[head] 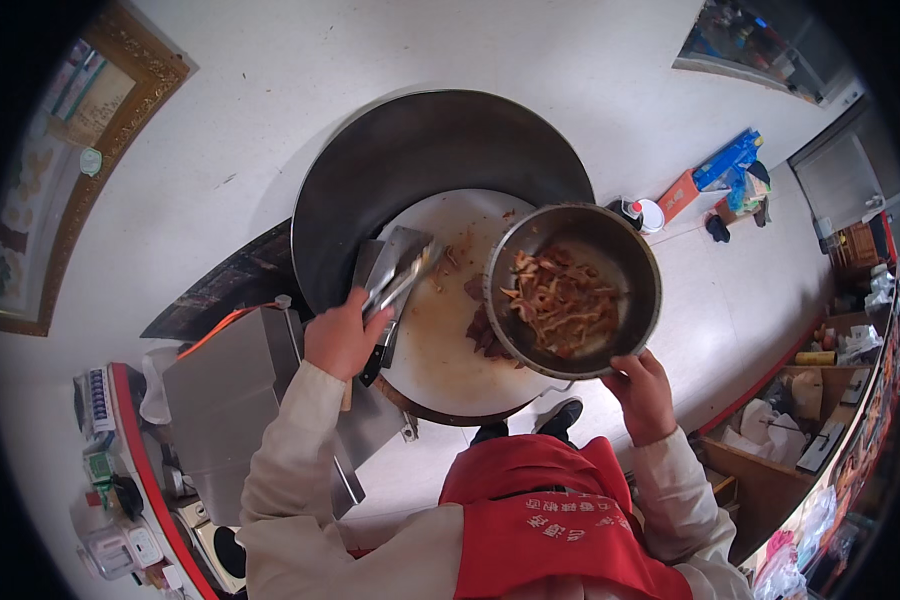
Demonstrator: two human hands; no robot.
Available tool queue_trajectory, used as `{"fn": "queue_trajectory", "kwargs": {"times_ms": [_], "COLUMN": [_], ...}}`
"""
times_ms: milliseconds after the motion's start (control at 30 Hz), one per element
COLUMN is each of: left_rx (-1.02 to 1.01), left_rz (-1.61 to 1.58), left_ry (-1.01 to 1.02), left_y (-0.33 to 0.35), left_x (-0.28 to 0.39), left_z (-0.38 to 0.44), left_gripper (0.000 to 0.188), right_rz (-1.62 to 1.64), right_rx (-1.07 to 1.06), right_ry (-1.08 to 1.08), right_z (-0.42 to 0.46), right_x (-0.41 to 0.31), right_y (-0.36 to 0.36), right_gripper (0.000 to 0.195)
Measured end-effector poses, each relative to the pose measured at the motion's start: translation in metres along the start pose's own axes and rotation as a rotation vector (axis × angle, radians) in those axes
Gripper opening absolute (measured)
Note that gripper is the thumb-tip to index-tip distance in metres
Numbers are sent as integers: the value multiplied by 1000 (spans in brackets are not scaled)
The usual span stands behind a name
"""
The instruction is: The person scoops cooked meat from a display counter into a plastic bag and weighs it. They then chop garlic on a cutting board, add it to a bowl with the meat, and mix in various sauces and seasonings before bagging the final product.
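Observation:
My left hand [345, 336] grips a pair of metal tongs [399, 279], their tips blurred over the left side of a stained, round white cutting board [427, 375]. Beneath the tongs a cleaver [405, 244] lies on the board's left edge, its black handle towards me. My right hand [641, 390] holds a round metal bowl [649, 292] by its near rim, over the board's right side. Shredded brownish-red meat [570, 307] lies in the bowl. Dark red meat pieces [484, 330] sit on the board, partly hidden by the bowl. Small scraps [450, 259] are scattered near the tongs.
A large dark metal pan or shield [450, 139] curves around the board's far side. On the left stand a stainless steel cabinet [221, 405] and a red-edged counter [146, 450]. A bottle, a white tub [651, 216] and boxes [686, 196] are beyond the bowl. Wooden shelving [757, 457] stands at right.

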State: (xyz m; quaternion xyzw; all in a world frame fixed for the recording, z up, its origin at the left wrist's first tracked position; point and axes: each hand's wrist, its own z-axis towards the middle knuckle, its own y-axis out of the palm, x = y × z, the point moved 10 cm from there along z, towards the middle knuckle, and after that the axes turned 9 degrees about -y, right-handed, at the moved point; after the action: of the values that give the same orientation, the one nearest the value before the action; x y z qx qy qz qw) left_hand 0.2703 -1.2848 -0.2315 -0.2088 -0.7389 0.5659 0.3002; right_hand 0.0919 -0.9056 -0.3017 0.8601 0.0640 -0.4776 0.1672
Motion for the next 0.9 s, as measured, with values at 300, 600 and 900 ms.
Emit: {"fn": "queue_trajectory", "kwargs": {"times_ms": [300, 600, 900], "left_rx": [-83, 23, -188], "left_rz": [105, 20, -220], "left_ry": [-132, -232, -199], "left_y": [84, 139, 135], "left_x": [-12, 36, 11], "left_z": [24, 22, 33], "left_gripper": [54, 57, 40], "right_rz": [91, 143, 138], "right_rx": [75, 72, 78], "right_ry": [-42, -12, 35], "right_z": [-19, -20, -14], "right_x": [0, -2, -2], "right_y": [-39, -44, -34], "right_gripper": [14, 14, 15]}}
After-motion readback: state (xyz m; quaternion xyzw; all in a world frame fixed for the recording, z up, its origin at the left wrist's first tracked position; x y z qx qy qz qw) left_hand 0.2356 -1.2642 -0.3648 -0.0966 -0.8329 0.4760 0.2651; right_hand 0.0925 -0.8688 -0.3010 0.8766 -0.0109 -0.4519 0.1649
